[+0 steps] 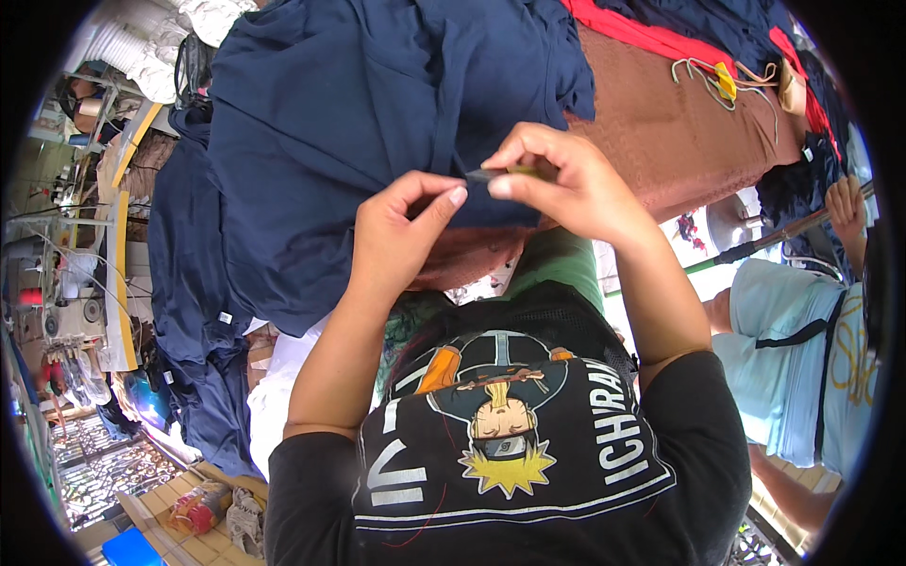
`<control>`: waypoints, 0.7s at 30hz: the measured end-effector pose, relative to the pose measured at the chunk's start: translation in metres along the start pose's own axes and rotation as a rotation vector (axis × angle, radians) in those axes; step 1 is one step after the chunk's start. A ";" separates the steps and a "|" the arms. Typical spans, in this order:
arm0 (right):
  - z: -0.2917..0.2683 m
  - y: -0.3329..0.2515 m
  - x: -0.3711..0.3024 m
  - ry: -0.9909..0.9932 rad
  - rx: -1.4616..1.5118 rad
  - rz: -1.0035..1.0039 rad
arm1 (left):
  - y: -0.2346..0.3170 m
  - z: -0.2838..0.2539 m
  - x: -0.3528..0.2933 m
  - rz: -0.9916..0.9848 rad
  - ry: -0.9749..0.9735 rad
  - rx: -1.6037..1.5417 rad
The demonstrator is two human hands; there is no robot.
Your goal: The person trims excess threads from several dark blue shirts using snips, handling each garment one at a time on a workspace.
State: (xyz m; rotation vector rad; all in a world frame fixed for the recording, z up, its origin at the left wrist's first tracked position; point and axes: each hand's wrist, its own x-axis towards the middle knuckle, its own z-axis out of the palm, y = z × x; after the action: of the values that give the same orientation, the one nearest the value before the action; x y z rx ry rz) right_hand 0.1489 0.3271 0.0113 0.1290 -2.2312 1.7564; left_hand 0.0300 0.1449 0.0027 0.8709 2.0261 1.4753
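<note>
A large heap of navy blue fabric is spread in front of me and hangs down over the left side. Above its near edge, my right hand grips a small tool with a dark, blade-like tip and a yellowish part between the fingers. The tip points left, toward the fingers of my left hand. Thumb and forefinger of that hand are pinched together close to the tip. Whatever sits in the pinch is too small to make out.
Brown cloth covers the surface at right, with a red strip, light cords and a small yellow object on it. Thread spools and machine parts stand at left. Near right, a person in light blue is beside a pole.
</note>
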 end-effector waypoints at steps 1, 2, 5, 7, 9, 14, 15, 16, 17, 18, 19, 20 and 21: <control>-0.003 -0.011 -0.005 -0.071 0.214 0.040 | 0.004 -0.004 -0.002 0.043 -0.115 0.087; -0.009 -0.031 -0.017 -0.340 0.323 0.061 | 0.006 -0.011 -0.007 0.085 -0.227 0.176; -0.003 -0.079 -0.029 -1.269 0.556 -0.491 | 0.053 -0.037 -0.026 0.604 -0.742 0.476; -0.011 -0.113 -0.045 -1.479 0.414 -0.591 | 0.092 -0.047 -0.036 0.762 -1.187 0.211; -0.020 -0.116 -0.045 -1.466 0.338 -0.639 | 0.112 -0.056 -0.063 0.676 -1.544 0.005; -0.060 -0.160 -0.043 -1.318 0.199 -0.773 | 0.143 -0.057 -0.076 0.713 -1.707 0.170; -0.061 -0.171 -0.046 -1.270 0.121 -0.764 | 0.145 -0.059 -0.078 0.782 -1.702 0.155; -0.062 -0.177 -0.050 -1.217 0.032 -0.759 | 0.144 -0.062 -0.077 0.771 -1.611 0.116; -0.070 -0.171 -0.053 -1.122 -0.038 -0.668 | 0.140 -0.065 -0.076 0.763 -1.522 0.075; -0.075 -0.159 -0.051 -0.990 -0.100 -0.569 | 0.135 -0.068 -0.073 0.744 -1.428 0.039; -0.076 -0.143 -0.034 -0.796 -0.188 -0.439 | 0.130 -0.072 -0.059 0.731 -1.512 0.070; -0.075 -0.116 -0.004 -0.590 -0.255 -0.302 | 0.131 -0.076 -0.048 0.692 -1.278 0.122; -0.071 -0.091 0.022 -0.353 -0.375 -0.113 | 0.136 -0.081 -0.022 0.635 -1.081 0.255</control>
State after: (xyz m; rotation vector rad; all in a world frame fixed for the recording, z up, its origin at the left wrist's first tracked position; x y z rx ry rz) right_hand 0.1630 0.3747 0.1179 0.5046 -2.6970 1.3081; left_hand 0.0169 0.1054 0.1573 1.9914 1.1346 0.6555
